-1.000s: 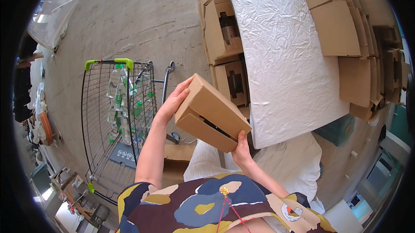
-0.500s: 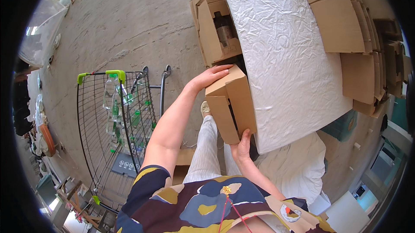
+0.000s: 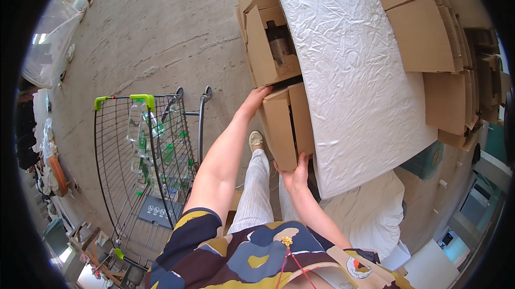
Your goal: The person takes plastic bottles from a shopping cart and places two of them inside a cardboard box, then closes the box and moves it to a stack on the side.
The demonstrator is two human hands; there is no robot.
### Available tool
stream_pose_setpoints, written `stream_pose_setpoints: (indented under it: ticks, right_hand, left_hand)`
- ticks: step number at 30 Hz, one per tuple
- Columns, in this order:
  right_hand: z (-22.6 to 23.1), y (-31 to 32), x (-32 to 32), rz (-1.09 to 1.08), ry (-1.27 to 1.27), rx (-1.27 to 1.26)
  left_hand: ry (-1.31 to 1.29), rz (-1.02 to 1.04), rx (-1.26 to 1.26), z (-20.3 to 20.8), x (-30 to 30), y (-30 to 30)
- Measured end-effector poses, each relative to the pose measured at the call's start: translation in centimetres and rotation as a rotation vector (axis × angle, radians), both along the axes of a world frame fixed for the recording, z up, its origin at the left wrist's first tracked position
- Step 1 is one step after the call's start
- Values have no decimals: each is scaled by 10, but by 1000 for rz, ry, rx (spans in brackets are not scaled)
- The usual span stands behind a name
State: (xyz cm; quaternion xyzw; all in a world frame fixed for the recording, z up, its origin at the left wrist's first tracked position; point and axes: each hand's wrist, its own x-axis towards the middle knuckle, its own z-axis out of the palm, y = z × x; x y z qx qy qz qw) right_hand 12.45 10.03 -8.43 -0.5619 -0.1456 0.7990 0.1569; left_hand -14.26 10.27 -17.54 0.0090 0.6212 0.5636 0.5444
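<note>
A closed brown cardboard box (image 3: 279, 131), with a dark slit along its top flaps, is between my two hands beside the white-covered table. My left hand (image 3: 254, 101) grips its far left corner, with fingertips partly hidden in the gap behind it. At the near end, my right hand (image 3: 296, 173) holds the box with the thumb against that end. Just beyond stands an open-fronted carton (image 3: 271, 45) with a dark bottle (image 3: 278, 43) inside. The box sits in line with that carton, close against the table's side. Its underside is hidden.
To the left is a black wire shopping cart (image 3: 145, 165) with green corners, holding several clear bottles (image 3: 142, 144). The white crinkled cover (image 3: 354, 74) lies over the table on my right. Stacked flattened cardboard (image 3: 424, 37) stands past it. Concrete floor (image 3: 161, 31) stretches ahead.
The box has moved slightly lower and in toward the row of cartons and the table, with both hands still on it. My left hand has slid to its far left corner.
</note>
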Motion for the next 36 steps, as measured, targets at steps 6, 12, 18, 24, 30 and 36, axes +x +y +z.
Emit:
stream_pose_setpoints:
  ticks: [6,12,18,24,30,36]
  right_hand:
    - [9,2,-15,134,-142,101]
    - [11,47,-8,242,-217,153]
    - [3,43,0,181,-186,302]
    - [-21,49,0,14,-47,294]
    - [-5,51,-24,39,-89,26]
    - [-7,59,-35,125,-27,1]
  left_hand:
    - [-253,731,114,-19,47,-11]
    - [-349,468,-67,-24,86,-38]
    - [-295,429,-24,-9,90,-29]
    - [-173,381,57,5,107,-1]
    - [-285,440,-4,3,123,6]
    - [-298,361,-23,1,107,10]
